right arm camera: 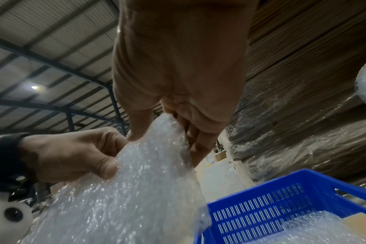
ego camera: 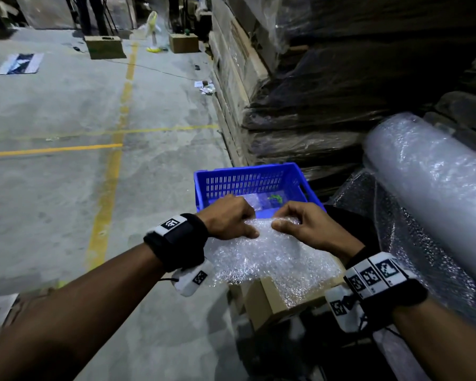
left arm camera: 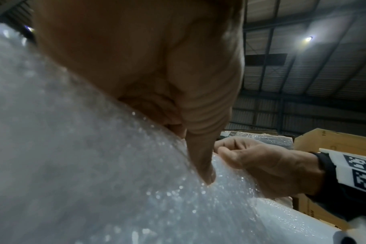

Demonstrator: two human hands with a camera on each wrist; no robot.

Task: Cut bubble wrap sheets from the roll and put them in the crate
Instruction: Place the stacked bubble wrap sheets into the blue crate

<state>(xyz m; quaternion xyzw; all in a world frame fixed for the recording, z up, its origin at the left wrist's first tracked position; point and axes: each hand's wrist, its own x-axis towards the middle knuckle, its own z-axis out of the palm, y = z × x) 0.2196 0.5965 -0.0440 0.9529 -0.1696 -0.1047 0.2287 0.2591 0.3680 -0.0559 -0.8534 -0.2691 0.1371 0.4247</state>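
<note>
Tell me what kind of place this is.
Most likely a warehouse or packing area: a concrete floor with painted yellow lines, tall wrapped stacks of flat cardboard, and a big bubble wrap roll beside a blue crate. The wrist views show a metal truss roof.

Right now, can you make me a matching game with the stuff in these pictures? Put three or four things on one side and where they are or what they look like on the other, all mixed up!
Things:
1. crate
2. bubble wrap sheet
3. bubble wrap roll
4. cardboard box

Clues:
A. brown, lying under the sheet
B. pinched at its far edge by the left hand and right hand
C. blue, with slotted walls
D. big, thick and round, off to the right

Pairs: 1-C, 2-B, 3-D, 4-A
</note>
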